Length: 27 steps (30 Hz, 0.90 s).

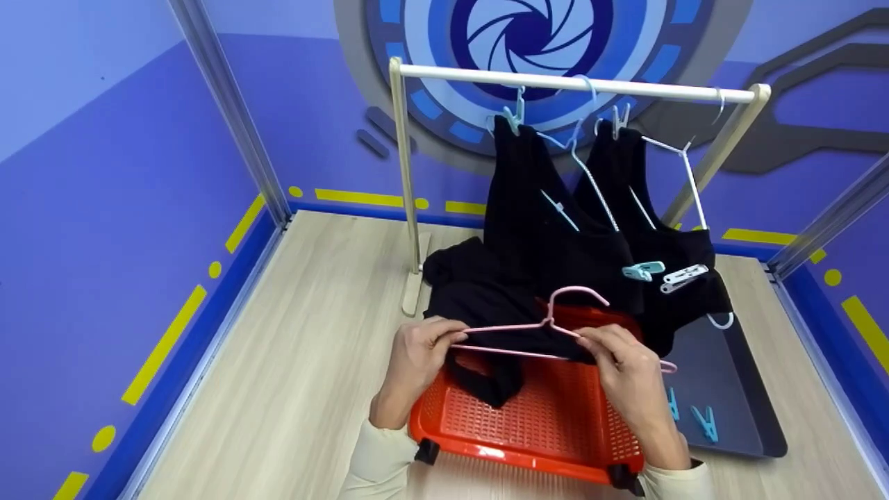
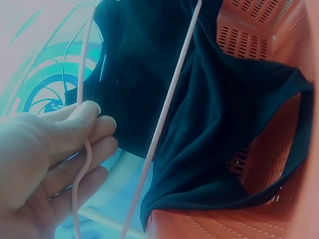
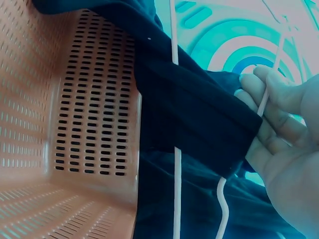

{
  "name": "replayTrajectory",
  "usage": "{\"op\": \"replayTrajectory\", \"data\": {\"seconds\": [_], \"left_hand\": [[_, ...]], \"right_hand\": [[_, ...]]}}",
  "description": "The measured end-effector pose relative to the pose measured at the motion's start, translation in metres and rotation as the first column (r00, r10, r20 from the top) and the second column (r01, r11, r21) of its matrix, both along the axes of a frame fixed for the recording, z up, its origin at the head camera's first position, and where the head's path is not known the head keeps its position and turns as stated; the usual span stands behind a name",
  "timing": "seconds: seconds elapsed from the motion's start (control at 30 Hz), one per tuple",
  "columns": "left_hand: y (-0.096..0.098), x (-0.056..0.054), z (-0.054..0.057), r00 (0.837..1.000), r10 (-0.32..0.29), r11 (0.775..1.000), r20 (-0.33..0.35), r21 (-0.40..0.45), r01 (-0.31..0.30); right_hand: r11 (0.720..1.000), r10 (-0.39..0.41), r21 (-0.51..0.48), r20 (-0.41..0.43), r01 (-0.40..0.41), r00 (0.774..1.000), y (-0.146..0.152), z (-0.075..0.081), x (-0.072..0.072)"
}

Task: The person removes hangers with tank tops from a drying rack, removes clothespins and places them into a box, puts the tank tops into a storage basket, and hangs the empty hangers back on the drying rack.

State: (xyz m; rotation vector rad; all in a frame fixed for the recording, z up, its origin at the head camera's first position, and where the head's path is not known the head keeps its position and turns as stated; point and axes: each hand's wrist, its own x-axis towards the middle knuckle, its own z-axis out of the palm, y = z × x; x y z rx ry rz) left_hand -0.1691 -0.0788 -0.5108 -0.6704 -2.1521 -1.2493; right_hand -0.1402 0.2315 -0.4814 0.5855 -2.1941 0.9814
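Both hands, our left hand (image 1: pixel 418 347) and our right hand (image 1: pixel 628 364), pinch opposite shoulders of the pink hanger (image 1: pixel 549 321) between thumb and fingers, over the red basket (image 1: pixel 514 454). Black cloth (image 3: pixel 204 119) crosses the hanger beside our right fingers, and some droops into the basket. Behind, 2 dark garments (image 1: pixel 514 187) hang from a rack (image 1: pixel 472 74); 2 blue clips (image 1: pixel 710 430) lie in a grey tray (image 1: pixel 736 396)

Left sleeve (image 1: pixel 380 458) cream, basically off-white, plain fabric, few soft creases. Right sleeve (image 1: pixel 677 480) same cream, so matching pair. Both end around wrist. Left hand (image 1: pixel 421 347) bare, right hand (image 1: pixel 628 364) too. Nails short and rounded. Small black chunk (image 1: pixel 427 451) by left cuff, another black chunk (image 1: pixel 624 479) by right, can't tell if strapped on.
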Motion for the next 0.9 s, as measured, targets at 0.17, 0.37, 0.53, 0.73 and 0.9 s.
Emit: {"op": "replayTrajectory", "data": {"seconds": [0.17,0.37,0.53,0.73,0.9], "left_hand": [[-0.004,-0.001,-0.001,1.000,0.010,1.000,-0.018,0.023,-0.010],[-0.010,-0.002,-0.001,0.998,0.030,0.999,-0.053,0.045,-0.028],[-0.012,-0.003,-0.001,0.997,0.042,0.998,-0.066,0.046,-0.039],[-0.013,-0.002,-0.002,0.997,0.036,0.999,-0.061,0.038,-0.033],[-0.018,-0.002,-0.002,0.996,0.047,0.998,-0.078,0.032,-0.045]], "right_hand": [[1.000,-0.018,0.014,0.087,0.017,0.996,0.008,0.000,0.003],[0.994,-0.101,0.051,0.115,0.095,0.988,0.026,0.000,0.005],[0.996,-0.062,0.064,0.076,0.057,0.995,0.032,-0.002,0.003],[0.998,-0.043,0.055,0.018,0.042,0.999,0.032,-0.005,0.000],[0.995,-0.090,0.047,-0.010,0.090,0.996,0.037,-0.006,0.001]]}}
